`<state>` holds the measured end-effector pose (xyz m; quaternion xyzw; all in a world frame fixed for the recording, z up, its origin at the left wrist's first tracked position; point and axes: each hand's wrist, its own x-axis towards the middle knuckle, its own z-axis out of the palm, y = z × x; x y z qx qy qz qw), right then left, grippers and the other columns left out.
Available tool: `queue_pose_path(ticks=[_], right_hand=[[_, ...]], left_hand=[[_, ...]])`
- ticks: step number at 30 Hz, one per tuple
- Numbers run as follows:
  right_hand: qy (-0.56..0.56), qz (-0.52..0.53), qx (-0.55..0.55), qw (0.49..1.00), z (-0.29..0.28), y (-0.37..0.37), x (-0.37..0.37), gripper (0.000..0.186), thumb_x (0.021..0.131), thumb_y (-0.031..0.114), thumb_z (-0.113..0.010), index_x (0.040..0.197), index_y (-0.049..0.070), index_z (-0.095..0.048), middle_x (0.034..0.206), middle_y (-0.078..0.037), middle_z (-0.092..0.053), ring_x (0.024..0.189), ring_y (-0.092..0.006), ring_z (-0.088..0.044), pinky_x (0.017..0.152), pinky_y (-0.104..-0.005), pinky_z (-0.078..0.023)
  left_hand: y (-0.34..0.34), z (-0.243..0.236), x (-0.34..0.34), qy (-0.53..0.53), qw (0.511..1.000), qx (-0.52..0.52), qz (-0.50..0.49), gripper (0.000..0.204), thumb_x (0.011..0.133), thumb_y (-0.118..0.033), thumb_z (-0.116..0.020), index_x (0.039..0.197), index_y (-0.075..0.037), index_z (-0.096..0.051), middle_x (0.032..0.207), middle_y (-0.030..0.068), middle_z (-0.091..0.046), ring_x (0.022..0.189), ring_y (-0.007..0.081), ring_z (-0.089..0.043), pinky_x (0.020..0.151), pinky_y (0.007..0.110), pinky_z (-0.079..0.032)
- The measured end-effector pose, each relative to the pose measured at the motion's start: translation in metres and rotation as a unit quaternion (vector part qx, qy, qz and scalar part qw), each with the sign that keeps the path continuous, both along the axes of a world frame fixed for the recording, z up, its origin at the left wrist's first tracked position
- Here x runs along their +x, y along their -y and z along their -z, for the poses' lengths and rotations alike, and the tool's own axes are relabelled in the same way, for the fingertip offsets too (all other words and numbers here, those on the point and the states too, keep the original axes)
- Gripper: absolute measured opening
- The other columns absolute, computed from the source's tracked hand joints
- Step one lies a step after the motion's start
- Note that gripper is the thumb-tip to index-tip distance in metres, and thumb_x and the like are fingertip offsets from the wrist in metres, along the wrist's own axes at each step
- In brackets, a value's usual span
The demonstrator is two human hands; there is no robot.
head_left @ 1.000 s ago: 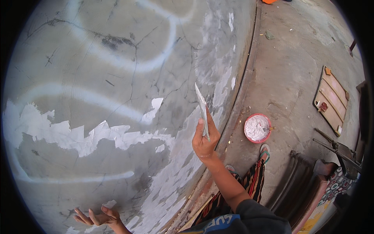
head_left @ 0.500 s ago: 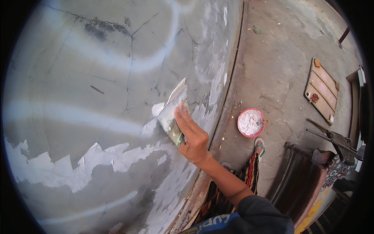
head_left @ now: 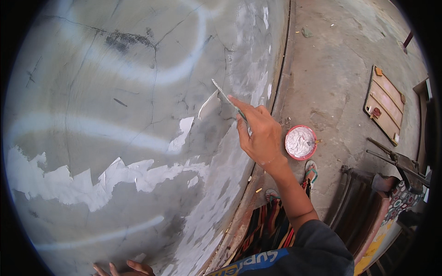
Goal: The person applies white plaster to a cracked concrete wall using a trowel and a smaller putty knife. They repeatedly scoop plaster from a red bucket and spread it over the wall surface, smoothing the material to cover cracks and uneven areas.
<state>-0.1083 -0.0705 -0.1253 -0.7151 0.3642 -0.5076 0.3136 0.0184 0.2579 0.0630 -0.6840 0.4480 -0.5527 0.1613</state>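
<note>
Flat scraper (head_left: 229, 98), head view: turned edge-on and shifted up and right since the earlier frame, pinched between thumb and fingers of the right hand (head_left: 263, 135), at the cracked grey wall (head_left: 138, 106) beside a thin white ridge (head_left: 207, 103). Left hand (head_left: 124, 270), come into view at the lower edge: fingers spread, wall contact cannot be told. Red-rimmed bucket (head_left: 302, 158) of white paste (head_left: 299, 141): on concrete floor (head_left: 340, 110) that stretches from the wall's base edge to a framed panel (head_left: 389, 108).
</note>
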Motion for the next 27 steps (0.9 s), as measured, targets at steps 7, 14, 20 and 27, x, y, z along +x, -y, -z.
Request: queue_pose_path(ticks=[7, 14, 20, 27], right_hand=[[0.054, -0.015, -0.011, 0.998, 0.0, -0.027, 0.021, 0.046, 0.076, -0.003, -0.062, 0.122, 0.001, -0.062, 0.108, -0.015, -0.068, 0.057, -0.019, -0.043, 0.053, -0.028, -0.041], [-0.001, -0.059, -0.067, 0.996, -0.028, -0.079, 0.02, 0.061, 0.061, -0.005, -0.062, 0.122, 0.0, -0.062, 0.116, -0.017, -0.065, 0.059, -0.0182, -0.047, 0.056, -0.0267, -0.043], [0.085, -0.02, 0.005, 0.996, -0.002, -0.025, -0.013, 0.031, 0.079, 0.0, -0.062, 0.11, -0.001, -0.066, 0.092, -0.013, -0.066, 0.063, -0.0199, -0.047, 0.062, -0.0302, -0.041], [0.086, 0.033, 0.098, 0.991, 0.032, 0.009, 0.006, 0.017, 0.087, 0.005, -0.061, 0.102, 0.0, -0.067, 0.087, -0.009, -0.068, 0.066, -0.0226, -0.047, 0.061, -0.032, -0.041]], left_hand=[[0.002, 0.0, -0.004, -0.009, 1.0, -0.009, -0.005, 0.047, 0.088, -0.035, -0.055, 0.122, -0.006, -0.041, 0.131, 0.0204, -0.039, 0.129, 0.0394, -0.036, 0.106, 0.065, -0.022], [0.004, 0.0, -0.007, -0.017, 0.999, 0.001, -0.032, 0.047, 0.087, -0.035, -0.055, 0.121, -0.005, -0.044, 0.131, 0.0214, -0.041, 0.129, 0.0399, -0.035, 0.106, 0.064, -0.022], [0.002, 0.001, 0.004, 0.009, 0.999, -0.017, 0.035, 0.045, 0.089, -0.038, -0.053, 0.121, -0.007, -0.045, 0.133, 0.0225, -0.041, 0.129, 0.0415, -0.034, 0.106, 0.064, -0.023], [0.004, 0.002, 0.003, 0.01, 0.999, -0.019, 0.034, 0.045, 0.09, -0.04, -0.052, 0.121, -0.007, -0.044, 0.134, 0.0232, -0.04, 0.129, 0.041, -0.034, 0.106, 0.064, -0.022]])
